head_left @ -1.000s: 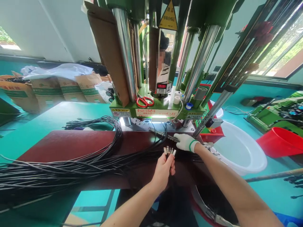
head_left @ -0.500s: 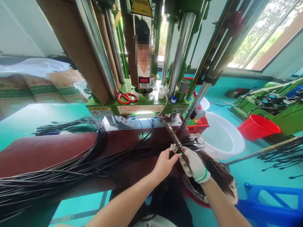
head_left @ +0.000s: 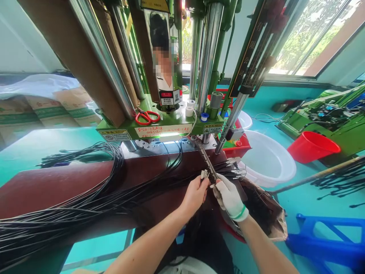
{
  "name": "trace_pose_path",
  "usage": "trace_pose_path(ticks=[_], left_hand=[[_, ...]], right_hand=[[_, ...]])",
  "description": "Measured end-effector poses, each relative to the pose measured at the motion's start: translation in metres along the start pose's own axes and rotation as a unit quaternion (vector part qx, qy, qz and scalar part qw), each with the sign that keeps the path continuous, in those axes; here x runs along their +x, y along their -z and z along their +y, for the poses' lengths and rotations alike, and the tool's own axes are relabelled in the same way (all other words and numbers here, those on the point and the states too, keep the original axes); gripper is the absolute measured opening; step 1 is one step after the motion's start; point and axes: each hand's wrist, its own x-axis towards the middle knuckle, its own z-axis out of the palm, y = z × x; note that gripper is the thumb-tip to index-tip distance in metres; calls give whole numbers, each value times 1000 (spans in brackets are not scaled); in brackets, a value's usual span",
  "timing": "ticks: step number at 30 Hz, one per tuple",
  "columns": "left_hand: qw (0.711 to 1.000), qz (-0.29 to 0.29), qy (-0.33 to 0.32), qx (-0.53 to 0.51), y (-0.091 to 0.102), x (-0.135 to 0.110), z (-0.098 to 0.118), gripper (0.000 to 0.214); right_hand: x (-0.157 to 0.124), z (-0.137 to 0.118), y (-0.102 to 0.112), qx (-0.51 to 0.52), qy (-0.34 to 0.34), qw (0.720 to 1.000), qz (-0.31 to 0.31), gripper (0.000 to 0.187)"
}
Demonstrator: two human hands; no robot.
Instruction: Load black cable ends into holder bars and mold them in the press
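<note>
Black cables (head_left: pixel 85 207) lie in one long, thick bundle across the table, and their metal cable ends (head_left: pixel 204 174) gather at the middle of it. The left hand (head_left: pixel 195 196), bare, is closed around a small bunch of these cables just below the tips, with about three ends showing above the fingers, too tightly packed for a sure count. The right hand (head_left: pixel 230 199), in one white glove (head_left: pixel 232 203) with a green band at the cuff, is closed on the lower end of a single narrow metal bar (head_left: pixel 207 160), which slants up to the green press (head_left: pixel 146 131). Four or so more ends fan out just right of the bar, over the table's dark red top (head_left: pixel 42 190). Beside the right hand, one brown paper bag (head_left: pixel 265 209) holds more dark cables. On the press bed lie one pair of red-handled scissors (head_left: pixel 147 117) and three small spools (head_left: pixel 191 106), and four chrome columns (head_left: pixel 210 53) rise above it. Farther right stand two white basins (head_left: pixel 268 158), one red bucket (head_left: pixel 313 146), a blue plastic stool (head_left: pixel 325 238) and a second green machine (head_left: pixel 322 118). Paper sacks (head_left: pixel 57 102) are stacked at the far left.
</note>
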Motion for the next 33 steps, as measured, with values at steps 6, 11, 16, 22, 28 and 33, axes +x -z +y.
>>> trace_pose_path(ticks=[6,11,16,22,28,33], left_hand=[[997,-19,69,-34,5,3,12,29],[992,-61,107,-32,6,5,9,30],[992,-65,103,-38,4,4,6,31],[996,-31,85,-11,2,3,8,29],[999,-18,-15,-26,17,7,16,33],[999,-26,18,-34,19,12,17,32]], right_hand=[[0,-1,9,27,-21,999,-19,46],[1,1,11,29,-26,998,-39,48],[1,4,11,23,-22,999,-44,50],[1,7,5,4,25,999,-45,55],[1,-3,11,12,-39,999,-32,57],[4,-7,16,17,-56,997,-51,57]])
